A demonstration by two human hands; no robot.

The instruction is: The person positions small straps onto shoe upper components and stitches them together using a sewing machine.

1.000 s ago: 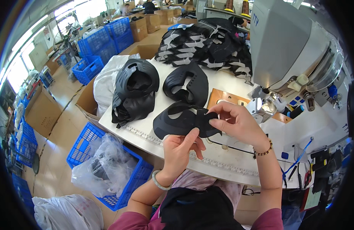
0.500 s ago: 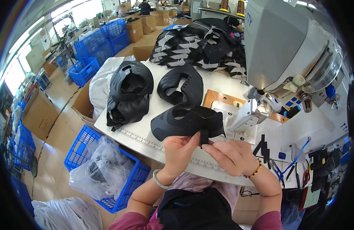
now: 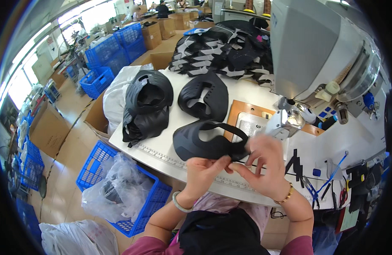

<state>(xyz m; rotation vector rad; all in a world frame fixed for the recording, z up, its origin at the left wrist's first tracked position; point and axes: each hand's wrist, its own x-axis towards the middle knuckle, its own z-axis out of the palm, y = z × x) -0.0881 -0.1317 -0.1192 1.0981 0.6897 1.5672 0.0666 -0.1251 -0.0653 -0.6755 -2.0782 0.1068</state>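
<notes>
Head view: a curved black panel is pinched by the left hand; the blurred right hand's grip is unclear; translucent plastic fills a blue lattice crate.

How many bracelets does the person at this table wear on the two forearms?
2. One smooth, pale bracelet is on the left wrist; one beaded, gold bracelet is on the right wrist. Sleeves could hide more.

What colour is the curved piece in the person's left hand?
The curved piece in the left hand is black, shown best in the head view.
</notes>
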